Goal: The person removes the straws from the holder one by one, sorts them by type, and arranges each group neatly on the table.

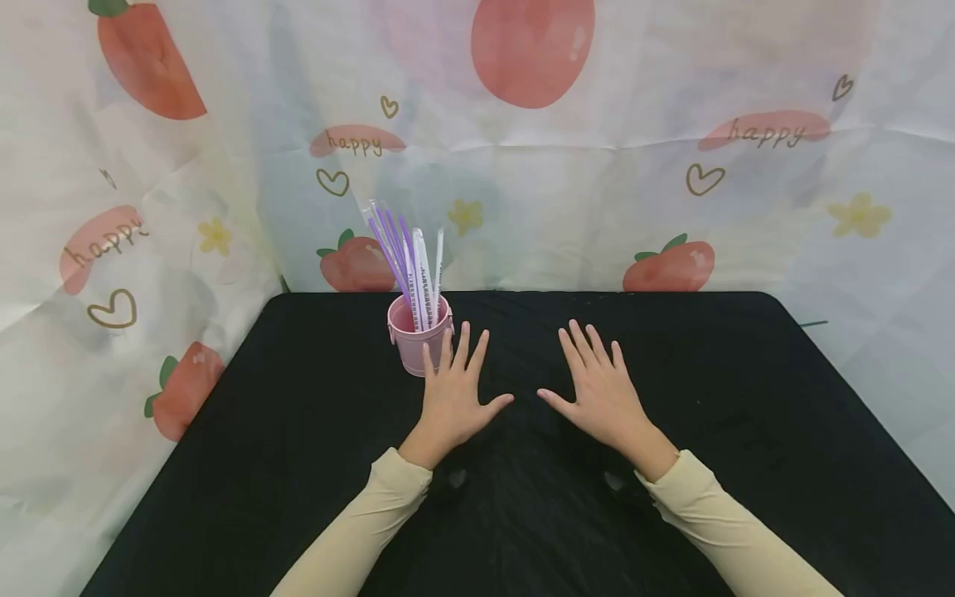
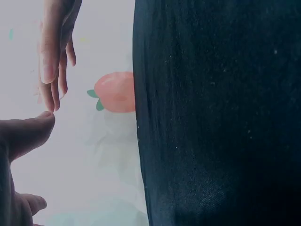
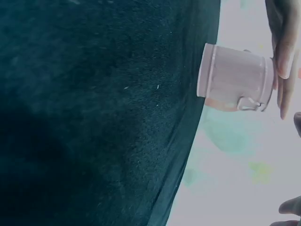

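Observation:
My left hand (image 1: 453, 400) is held palm down with fingers spread, its fingertips overlapping the front of a small pink bucket (image 1: 413, 351) in the head view. Several wrapped straws (image 1: 424, 278), some purple and some white, stand upright in that bucket. To the right, my right hand (image 1: 603, 396) is also spread flat and holds nothing. The two thumbs point toward each other with a gap between them. In the right wrist view the pink bucket (image 3: 237, 77) shows sideways, its small handle on one side. The left wrist view shows the right hand (image 2: 56, 52) beyond the left thumb (image 2: 33, 132).
A black cloth covers the table (image 1: 709, 398), whose far edge runs just behind the bucket. Behind it hangs a pale curtain (image 1: 537, 191) printed with fruit, hearts and "happy", which also continues down the left side.

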Demonstrator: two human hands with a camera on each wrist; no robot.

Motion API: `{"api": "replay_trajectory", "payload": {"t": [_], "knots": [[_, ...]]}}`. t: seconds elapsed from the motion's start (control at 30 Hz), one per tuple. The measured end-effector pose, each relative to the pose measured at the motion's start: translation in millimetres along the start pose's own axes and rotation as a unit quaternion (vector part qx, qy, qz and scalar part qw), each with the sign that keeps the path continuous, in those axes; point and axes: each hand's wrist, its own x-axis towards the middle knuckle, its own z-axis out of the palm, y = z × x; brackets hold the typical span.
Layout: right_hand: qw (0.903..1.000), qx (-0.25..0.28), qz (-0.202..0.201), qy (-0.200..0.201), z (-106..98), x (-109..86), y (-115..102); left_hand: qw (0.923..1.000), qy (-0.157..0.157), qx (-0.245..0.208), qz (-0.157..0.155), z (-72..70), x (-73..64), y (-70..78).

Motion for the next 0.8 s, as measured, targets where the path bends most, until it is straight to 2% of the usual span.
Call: {"api": "replay_trajectory", "payload": {"t": [0.2,0.47,0.63,0.8], "knots": [[0.9998,-0.004,-0.008,0.016,2,5.4,-2,0.9994,0.028,0.009,0.016,-1.3,1.9,-2.1],[0.997,0.001,-0.027,0.072,4,13.1,-3,0.9934,0.105,0.008,0.046,-2.3,4.9,-9.2],[0.9942,0.01,-0.038,0.1,4,16.8,-3,0.9914,0.123,0.003,0.045,-5.3,5.0,-12.5],[0.9939,0.015,-0.039,0.103,4,20.9,-4,0.9891,0.141,0.003,0.041,-8.0,5.2,-18.6]]}}
